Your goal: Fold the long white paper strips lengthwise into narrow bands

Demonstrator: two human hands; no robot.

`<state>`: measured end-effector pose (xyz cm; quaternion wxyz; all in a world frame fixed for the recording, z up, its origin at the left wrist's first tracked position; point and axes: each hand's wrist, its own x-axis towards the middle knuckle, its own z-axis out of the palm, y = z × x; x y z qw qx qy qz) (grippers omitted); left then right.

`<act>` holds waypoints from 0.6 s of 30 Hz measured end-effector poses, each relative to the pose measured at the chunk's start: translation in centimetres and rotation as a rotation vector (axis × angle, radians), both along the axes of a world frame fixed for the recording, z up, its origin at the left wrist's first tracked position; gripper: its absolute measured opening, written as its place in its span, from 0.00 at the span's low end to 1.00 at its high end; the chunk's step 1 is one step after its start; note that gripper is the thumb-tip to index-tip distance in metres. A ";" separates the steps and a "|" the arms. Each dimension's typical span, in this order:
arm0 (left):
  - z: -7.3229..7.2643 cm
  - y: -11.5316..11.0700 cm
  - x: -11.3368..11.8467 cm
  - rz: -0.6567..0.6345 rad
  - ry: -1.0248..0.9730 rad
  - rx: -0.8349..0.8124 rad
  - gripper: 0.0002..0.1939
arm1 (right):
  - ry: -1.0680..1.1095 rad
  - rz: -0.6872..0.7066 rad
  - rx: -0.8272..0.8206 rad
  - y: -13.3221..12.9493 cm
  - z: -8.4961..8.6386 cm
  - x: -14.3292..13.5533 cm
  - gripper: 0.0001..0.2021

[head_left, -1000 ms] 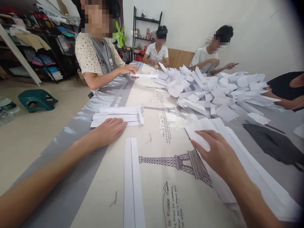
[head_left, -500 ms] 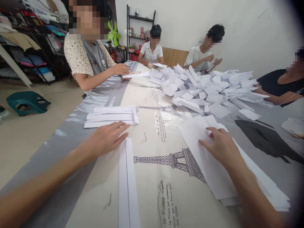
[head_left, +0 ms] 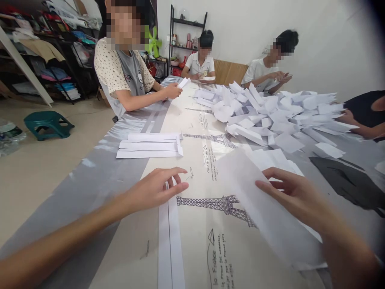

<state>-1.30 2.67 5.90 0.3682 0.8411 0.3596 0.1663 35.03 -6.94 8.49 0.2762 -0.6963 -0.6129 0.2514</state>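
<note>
My right hand [head_left: 288, 186] pinches the edge of a white paper sheet [head_left: 255, 204], lifted and tilted above a stack of paper [head_left: 279, 158] at the right. My left hand [head_left: 165, 184] hovers over the table with its fingers apart and slightly curled, holding nothing. Under and below it lie long folded paper strips [head_left: 170, 245], side by side on the printed tablecloth [head_left: 132, 241]. Beyond my left hand sits a small group of folded paper pieces [head_left: 150, 146].
A large heap of folded white papers [head_left: 270, 108] covers the far right of the table. A dark flat piece [head_left: 345, 184] lies at the right. Several people sit around the table, one [head_left: 126, 76] at the left. A green stool [head_left: 48, 124] stands on the floor.
My right hand has taken hold of a sheet and raised it off the stack. My left hand has moved slightly right and nearer. The view has shifted a little left.
</note>
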 end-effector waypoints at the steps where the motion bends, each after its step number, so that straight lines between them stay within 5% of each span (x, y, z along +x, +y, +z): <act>1: 0.1 -0.3 0.3 0.006 -0.059 -0.111 0.27 | 0.122 0.048 -0.010 -0.3 0.3 -1.2 0.16; 3: 0.0 -0.8 0.7 -0.008 -0.174 -0.307 0.31 | 0.336 0.095 -0.052 -0.8 0.5 -3.9 0.16; 7: -0.7 -1.6 1.1 -0.033 -0.230 -0.566 0.23 | 0.601 0.244 -0.198 -0.9 -0.9 -8.2 0.13; 14: -1.3 -1.3 1.1 0.170 -0.315 -0.653 0.24 | 0.939 0.383 -0.170 -0.3 -3.8 -10.6 0.19; 18: -1.4 -1.3 1.3 0.149 -0.405 -0.640 0.26 | 1.077 0.367 -0.357 -0.9 -3.8 -11.9 0.15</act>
